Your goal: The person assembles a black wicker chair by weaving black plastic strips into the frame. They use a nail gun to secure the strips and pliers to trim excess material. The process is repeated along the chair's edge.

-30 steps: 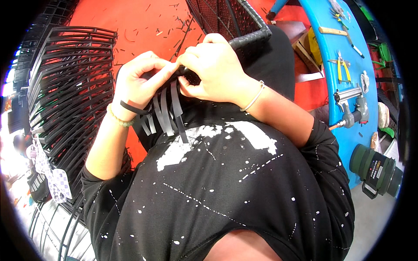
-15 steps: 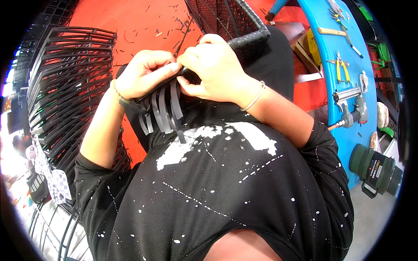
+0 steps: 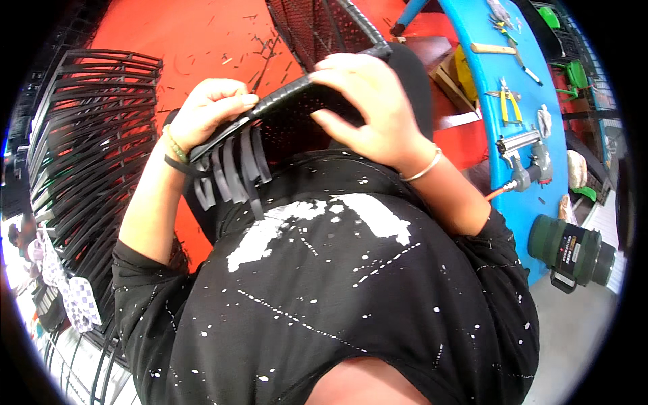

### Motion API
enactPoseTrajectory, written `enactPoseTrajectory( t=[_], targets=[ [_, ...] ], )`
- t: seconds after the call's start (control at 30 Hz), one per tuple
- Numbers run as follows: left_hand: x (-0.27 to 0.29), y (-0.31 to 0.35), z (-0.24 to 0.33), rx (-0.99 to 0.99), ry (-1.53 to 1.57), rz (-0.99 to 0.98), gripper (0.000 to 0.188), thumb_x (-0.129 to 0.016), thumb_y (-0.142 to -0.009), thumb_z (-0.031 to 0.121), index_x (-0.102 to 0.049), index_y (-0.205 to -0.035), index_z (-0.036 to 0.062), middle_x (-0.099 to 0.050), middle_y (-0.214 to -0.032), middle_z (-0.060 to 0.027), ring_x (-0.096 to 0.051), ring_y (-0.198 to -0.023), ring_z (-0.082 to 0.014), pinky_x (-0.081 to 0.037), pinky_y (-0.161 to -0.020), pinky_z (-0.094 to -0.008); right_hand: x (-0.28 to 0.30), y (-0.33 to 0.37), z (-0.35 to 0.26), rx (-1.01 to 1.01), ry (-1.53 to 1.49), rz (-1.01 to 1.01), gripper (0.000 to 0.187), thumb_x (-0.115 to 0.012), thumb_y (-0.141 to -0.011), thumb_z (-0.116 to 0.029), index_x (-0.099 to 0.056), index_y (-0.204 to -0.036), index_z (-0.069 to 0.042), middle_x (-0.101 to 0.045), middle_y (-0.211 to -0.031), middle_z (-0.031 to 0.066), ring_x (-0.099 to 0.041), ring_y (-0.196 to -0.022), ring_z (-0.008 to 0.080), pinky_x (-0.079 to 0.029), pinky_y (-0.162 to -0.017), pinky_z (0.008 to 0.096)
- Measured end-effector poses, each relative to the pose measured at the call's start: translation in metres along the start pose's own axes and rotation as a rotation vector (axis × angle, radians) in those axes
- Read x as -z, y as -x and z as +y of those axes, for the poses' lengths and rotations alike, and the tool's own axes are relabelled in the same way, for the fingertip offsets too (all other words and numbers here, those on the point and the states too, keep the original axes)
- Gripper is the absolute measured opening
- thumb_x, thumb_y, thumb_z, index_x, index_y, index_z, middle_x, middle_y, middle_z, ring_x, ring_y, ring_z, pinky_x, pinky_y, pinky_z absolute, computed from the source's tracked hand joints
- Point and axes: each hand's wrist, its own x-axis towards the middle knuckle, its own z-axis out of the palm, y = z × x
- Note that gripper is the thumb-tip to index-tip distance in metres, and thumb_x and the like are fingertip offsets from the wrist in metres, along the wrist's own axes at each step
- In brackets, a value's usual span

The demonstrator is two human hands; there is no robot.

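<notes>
Across my lap rests a black woven frame point(image 3: 317, 34), its near rail point(image 3: 287, 89) wrapped in flat black strip. My left hand point(image 3: 206, 115) is closed on the rail's left part, the thumb pressed along its top. From the rail beneath that hand hang several loose flat black strips point(image 3: 233, 172), like synthetic rattan. At the rail's right part is my right hand point(image 3: 374, 108), slightly blurred, its fingers reaching over the top and its thumb spread well away below. Nothing shows between that thumb and the fingers.
Stacked black slatted frames point(image 3: 101, 155) rise at my left. Strip scraps point(image 3: 263, 64) litter the red floor point(image 3: 182, 40). On the blue table point(image 3: 482, 74) at right lie a hammer point(image 3: 496, 48), yellow-handled cutters point(image 3: 506, 101) and an air stapler point(image 3: 530, 165). A green-black cylinder point(image 3: 570, 250) stands nearby.
My right hand has moved right along the rail, away from my left hand, and its fingers have opened. The wrapped rail between the hands now shows. The whole view has shifted slightly.
</notes>
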Motion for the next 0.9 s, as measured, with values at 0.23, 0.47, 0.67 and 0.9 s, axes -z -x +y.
enactPoseTrajectory(
  t=[0.23,0.47,0.67,0.9],
  targets=[
    [0.0,0.006,-0.008,-0.045,0.039,0.05,0.033,-0.061,-0.094,0.017,-0.047,-0.064,0.0123,-0.039,-0.061,0.0099,-0.032,-0.056,-0.0017,-0.024,-0.051,-0.0228,0.178,0.134,0.11,-0.708,0.358,0.459,0.029,-0.078,-0.084,-0.023,-0.07,-0.103,-0.002,-0.07,-0.099,0.0072,-0.066,-0.089,0.0155,-0.052,-0.082,0.0303],
    [0.005,-0.004,-0.015,-0.059,0.061,0.035,0.035,-0.06,-0.095,0.02,-0.045,-0.064,0.0135,-0.035,-0.06,0.0107,-0.027,-0.054,-0.0013,-0.019,-0.05,-0.0236,0.345,0.351,0.106,-1.72,0.555,0.8,0.052,-0.071,-0.086,-0.05,-0.069,-0.094,0.002,-0.067,-0.074,0.0075,-0.065,-0.07,0.0169,-0.054,-0.067,0.0283],
    [-0.003,0.005,-0.008,-0.039,0.1,0.052,0.035,-0.061,-0.094,0.02,-0.045,-0.064,0.0128,-0.035,-0.061,0.0098,-0.03,-0.057,-0.0017,-0.022,-0.052,-0.0228,0.34,0.363,0.132,-1.857,-0.31,0.928,0.067,-0.071,-0.081,-0.063,-0.06,-0.108,-0.003,-0.068,-0.089,0.0098,-0.064,-0.076,0.0194,-0.054,-0.069,0.0309],
    [0.001,0.0,-0.008,-0.116,0.117,-0.07,0.03,-0.064,-0.095,0.023,-0.056,-0.07,0.0087,-0.048,-0.063,0.0069,-0.046,-0.058,-0.002,-0.036,-0.055,-0.0201,0.338,0.34,0.134,-1.716,-0.523,1.061,0.063,-0.07,-0.083,-0.058,-0.057,-0.129,-0.017,-0.066,-0.118,0.0097,-0.065,-0.101,0.0285,-0.054,-0.077,0.0469]
  ],
)
